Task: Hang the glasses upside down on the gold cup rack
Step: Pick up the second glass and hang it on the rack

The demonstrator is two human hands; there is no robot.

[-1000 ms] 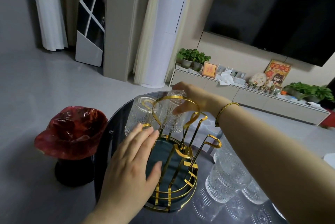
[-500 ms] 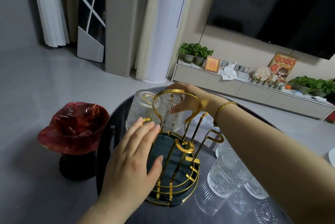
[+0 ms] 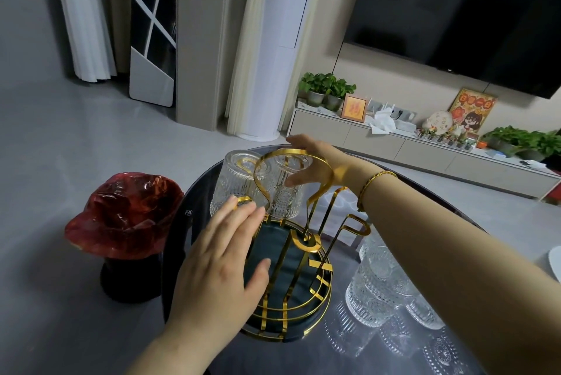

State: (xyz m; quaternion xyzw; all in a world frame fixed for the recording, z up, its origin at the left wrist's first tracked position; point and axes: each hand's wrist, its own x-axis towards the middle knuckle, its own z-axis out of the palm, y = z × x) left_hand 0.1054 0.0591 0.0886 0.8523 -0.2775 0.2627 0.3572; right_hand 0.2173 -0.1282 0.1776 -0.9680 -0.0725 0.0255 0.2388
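Observation:
The gold cup rack (image 3: 306,250) with a dark green base stands on a round dark glass table (image 3: 194,222). Two ribbed clear glasses hang upside down on its far pegs: one at the left (image 3: 233,183), one beside it (image 3: 285,198). My right hand (image 3: 318,162) reaches over the rack and grips the second glass, thumb on its side and fingers over its upturned bottom. My left hand (image 3: 218,271) lies flat on the rack's near left side, holding nothing. Several more ribbed glasses (image 3: 376,292) stand upside down on the table to the rack's right.
A bin lined with a red bag (image 3: 127,216) stands on the floor left of the table. A white plate edge (image 3: 555,265) shows at the far right. A low cabinet with plants (image 3: 328,92) runs along the back wall.
My right hand has brought the second glass a little lower onto its peg next to the first. My left hand has stayed on the rack.

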